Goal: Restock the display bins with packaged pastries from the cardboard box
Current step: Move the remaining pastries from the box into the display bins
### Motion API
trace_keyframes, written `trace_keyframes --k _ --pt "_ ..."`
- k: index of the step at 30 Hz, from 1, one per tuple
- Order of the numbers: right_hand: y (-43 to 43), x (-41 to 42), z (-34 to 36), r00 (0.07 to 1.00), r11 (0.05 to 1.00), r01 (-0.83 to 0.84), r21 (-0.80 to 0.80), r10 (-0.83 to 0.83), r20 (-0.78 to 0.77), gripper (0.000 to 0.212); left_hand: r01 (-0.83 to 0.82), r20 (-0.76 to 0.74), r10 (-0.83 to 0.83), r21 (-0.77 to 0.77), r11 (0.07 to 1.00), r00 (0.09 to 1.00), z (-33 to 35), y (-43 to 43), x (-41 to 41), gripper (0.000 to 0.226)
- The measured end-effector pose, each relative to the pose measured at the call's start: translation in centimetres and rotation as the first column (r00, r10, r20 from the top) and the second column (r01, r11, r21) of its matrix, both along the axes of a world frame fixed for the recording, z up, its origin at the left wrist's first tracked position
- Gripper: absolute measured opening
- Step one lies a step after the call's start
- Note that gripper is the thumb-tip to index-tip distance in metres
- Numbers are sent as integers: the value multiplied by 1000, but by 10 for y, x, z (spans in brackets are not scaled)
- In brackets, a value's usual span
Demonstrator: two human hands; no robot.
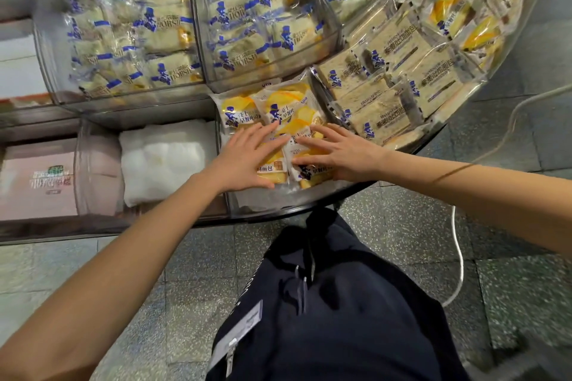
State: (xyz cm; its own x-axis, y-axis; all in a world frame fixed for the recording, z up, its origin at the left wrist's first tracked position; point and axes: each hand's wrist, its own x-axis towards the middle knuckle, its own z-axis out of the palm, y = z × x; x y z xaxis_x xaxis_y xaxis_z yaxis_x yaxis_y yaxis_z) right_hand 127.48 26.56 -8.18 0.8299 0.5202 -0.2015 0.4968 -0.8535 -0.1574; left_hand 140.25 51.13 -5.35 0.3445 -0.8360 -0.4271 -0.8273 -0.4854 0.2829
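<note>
Two hands lie flat on a small stack of yellow bread packets (288,108) in the clear bin (278,204) at the centre of the view. The left hand (244,161) covers the packets on the 9 o'clock side, and the right hand (337,153) covers those on the 3 o'clock side. The fingers of both are spread wide and straight. They press down and grip nothing, probably to level the slippery packets and push them toward the back wall so they sit in tidy rows with the labels up.

This bin looks only partly filled, and bare floor shows along its 6 o'clock edge, so more stock seems needed. At 9 o'clock the neighbouring bin holds only white padding (164,158). Beyond it sits a pale pink printed carton (40,176), and I cannot tell whether it is the supply box. Blue-labelled sandwich packets (133,34) fill the bins from 10 to 12 o'clock, and grey toast packets (393,71) crowd the bin at 2 o'clock. A white cable (458,257) trails over the floor at 4 o'clock, which could trip the person on the next trip for stock.
</note>
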Motion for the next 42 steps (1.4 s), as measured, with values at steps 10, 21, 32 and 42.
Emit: trace_keyframes --k 10,21,32,42 --pt "-13 37 43 986 944 164 287 -166 -15 45 -37 27 40 -122 992 999 35 -17 42 74" --pt "-50 73 95 917 909 365 198 -389 93 59 -15 183 55 -214 977 981 95 -57 86 71" --pt "-64 67 139 797 803 579 141 -594 109 68 63 229 6 -290 955 973 126 -93 96 69" --pt "-60 -25 166 536 548 830 103 -835 124 75 355 244 -285 -325 877 927 156 -161 37 74"
